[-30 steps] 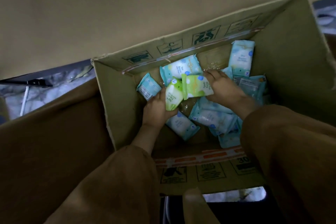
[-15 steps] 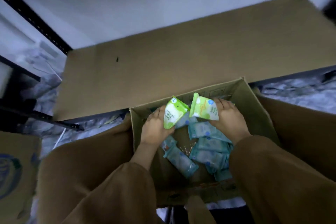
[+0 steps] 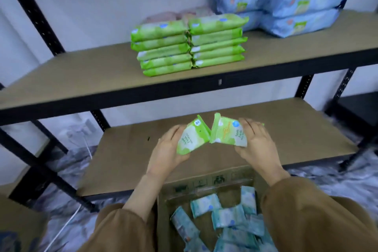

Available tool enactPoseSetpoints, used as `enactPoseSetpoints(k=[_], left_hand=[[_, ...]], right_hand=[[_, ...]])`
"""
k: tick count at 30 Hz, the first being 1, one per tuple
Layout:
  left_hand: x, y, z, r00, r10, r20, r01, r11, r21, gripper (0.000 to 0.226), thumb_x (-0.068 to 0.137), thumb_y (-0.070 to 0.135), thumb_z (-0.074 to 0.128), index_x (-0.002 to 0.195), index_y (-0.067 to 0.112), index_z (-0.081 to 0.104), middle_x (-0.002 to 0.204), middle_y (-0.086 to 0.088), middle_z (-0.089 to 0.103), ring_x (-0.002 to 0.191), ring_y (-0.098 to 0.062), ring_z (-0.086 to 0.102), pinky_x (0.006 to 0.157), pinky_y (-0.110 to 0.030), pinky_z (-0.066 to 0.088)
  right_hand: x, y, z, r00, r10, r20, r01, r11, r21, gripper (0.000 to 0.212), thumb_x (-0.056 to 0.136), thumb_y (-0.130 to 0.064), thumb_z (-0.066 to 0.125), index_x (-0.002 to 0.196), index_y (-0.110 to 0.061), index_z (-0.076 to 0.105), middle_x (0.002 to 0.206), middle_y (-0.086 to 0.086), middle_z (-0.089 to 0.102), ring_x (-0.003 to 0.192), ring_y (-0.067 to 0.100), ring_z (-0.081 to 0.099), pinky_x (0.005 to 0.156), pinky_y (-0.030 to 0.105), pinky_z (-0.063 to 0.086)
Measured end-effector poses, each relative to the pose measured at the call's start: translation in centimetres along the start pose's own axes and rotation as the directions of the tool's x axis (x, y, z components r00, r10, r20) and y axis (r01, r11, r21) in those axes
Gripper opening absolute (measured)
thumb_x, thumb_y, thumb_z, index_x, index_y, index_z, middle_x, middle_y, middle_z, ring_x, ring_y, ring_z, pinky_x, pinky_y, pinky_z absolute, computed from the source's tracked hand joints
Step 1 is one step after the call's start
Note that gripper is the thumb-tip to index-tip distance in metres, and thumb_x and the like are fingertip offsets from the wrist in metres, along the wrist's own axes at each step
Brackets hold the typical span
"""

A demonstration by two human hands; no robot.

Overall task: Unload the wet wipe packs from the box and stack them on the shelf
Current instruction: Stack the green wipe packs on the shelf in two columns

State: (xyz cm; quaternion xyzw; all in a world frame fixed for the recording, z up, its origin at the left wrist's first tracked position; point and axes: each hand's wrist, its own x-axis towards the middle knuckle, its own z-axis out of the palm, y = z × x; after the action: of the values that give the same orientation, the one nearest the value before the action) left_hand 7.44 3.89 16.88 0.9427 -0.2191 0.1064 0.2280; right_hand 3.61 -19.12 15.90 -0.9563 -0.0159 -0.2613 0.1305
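Observation:
My left hand (image 3: 166, 152) grips a green wet wipe pack (image 3: 192, 138) and my right hand (image 3: 256, 145) grips a second green pack (image 3: 229, 133). Both packs are held up above the lower shelf board (image 3: 296, 129), their ends almost touching. Below my arms stands the open cardboard box (image 3: 163, 217) with several teal wipe packs (image 3: 227, 216) lying loose inside. On the upper shelf (image 3: 81, 75) two side-by-side stacks of green packs (image 3: 188, 45) stand several high.
Large blue wipe bundles (image 3: 286, 6) and pinkish packs (image 3: 178, 15) sit at the back right of the upper shelf. Black metal uprights (image 3: 34, 12) frame the rack. Another cardboard box (image 3: 18, 225) is at lower left, and a white cable (image 3: 67, 223) runs over the plastic-covered floor.
Both hands have lifted the two green packs out of the box and up in front of the shelves. My view has tilted up, so the upper shelf and its stacks now show.

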Motion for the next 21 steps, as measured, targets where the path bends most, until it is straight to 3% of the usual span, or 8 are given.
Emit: enactPoseSetpoints(k=[2,7,9,12,14,17,21], left_hand=[[1.5,0.5,-2.6,0.995,0.049,-0.082,-0.048,0.999,0.019,0.071,0.066,0.013,0.077,0.131,0.011,0.049,0.13,-0.007,0.05,0.118,-0.026,0.051,0.095,-0.044,0.046],[5.8,1.6,-9.4,0.937,0.235,-0.258,-0.208,0.97,0.129,0.075,0.057,0.015,0.081,0.125,0.012,0.052,0.116,-0.017,0.054,0.106,-0.015,0.041,0.08,-0.029,0.044],[7.6,2.6,-12.5,0.933,0.237,-0.272,-0.203,0.968,0.147,0.076,0.06,0.014,0.082,0.129,0.011,0.052,0.119,-0.014,0.053,0.106,-0.012,0.04,0.081,-0.026,0.042],[10.2,3.7,-16.9,0.944,0.212,-0.251,-0.178,0.972,0.15,0.08,0.066,0.017,0.081,0.136,0.013,0.044,0.131,-0.007,0.045,0.119,-0.016,0.042,0.092,-0.022,0.035],[12.1,4.1,-19.5,0.948,0.219,-0.232,-0.189,0.971,0.144,0.081,0.066,0.018,0.081,0.136,0.012,0.043,0.132,-0.007,0.044,0.121,-0.02,0.044,0.094,-0.019,0.031],[14.5,4.8,-22.5,0.955,0.222,-0.195,-0.196,0.97,0.142,0.081,0.066,0.019,0.081,0.136,0.012,0.042,0.132,-0.005,0.044,0.116,-0.014,0.044,0.085,-0.01,0.026],[17.3,5.2,-24.7,0.975,0.212,-0.07,-0.193,0.958,0.211,0.082,0.064,0.024,0.083,0.135,0.014,0.044,0.135,-0.003,0.045,0.122,-0.018,0.045,0.088,-0.013,0.028]], right_hand=[[2.0,-0.3,-2.2,0.998,-0.017,-0.059,0.018,1.0,0.017,0.076,0.036,-0.002,0.087,0.108,0.008,0.061,0.101,0.022,0.066,0.091,0.039,0.066,0.081,0.053,0.05],[7.8,-1.1,-7.6,0.982,-0.07,-0.176,0.081,0.995,0.062,0.074,0.045,0.001,0.085,0.113,0.011,0.058,0.106,0.026,0.063,0.097,0.045,0.061,0.085,0.056,0.046],[10.3,-1.6,-9.7,0.977,-0.111,-0.183,0.126,0.989,0.074,0.075,0.048,0.001,0.084,0.117,0.011,0.056,0.111,0.027,0.061,0.1,0.046,0.059,0.089,0.053,0.045],[14.0,-2.3,-12.8,0.973,-0.145,-0.177,0.163,0.982,0.093,0.073,0.067,-0.005,0.076,0.133,0.003,0.044,0.133,0.02,0.048,0.123,0.036,0.044,0.105,0.039,0.033],[16.5,-2.6,-14.3,0.969,-0.178,-0.169,0.198,0.974,0.111,0.074,0.074,-0.01,0.072,0.139,-0.003,0.037,0.139,0.015,0.042,0.129,0.03,0.038,0.108,0.033,0.027],[19.9,-3.0,-16.0,0.97,-0.21,-0.121,0.22,0.972,0.082,0.075,0.077,-0.015,0.07,0.141,-0.006,0.033,0.14,0.012,0.041,0.129,0.027,0.037,0.104,0.029,0.027],[23.8,-3.6,-17.5,0.974,-0.226,0.015,0.225,0.972,0.062,0.073,0.073,-0.018,0.074,0.136,-0.008,0.04,0.132,0.011,0.046,0.12,0.026,0.045,0.089,0.027,0.034]])
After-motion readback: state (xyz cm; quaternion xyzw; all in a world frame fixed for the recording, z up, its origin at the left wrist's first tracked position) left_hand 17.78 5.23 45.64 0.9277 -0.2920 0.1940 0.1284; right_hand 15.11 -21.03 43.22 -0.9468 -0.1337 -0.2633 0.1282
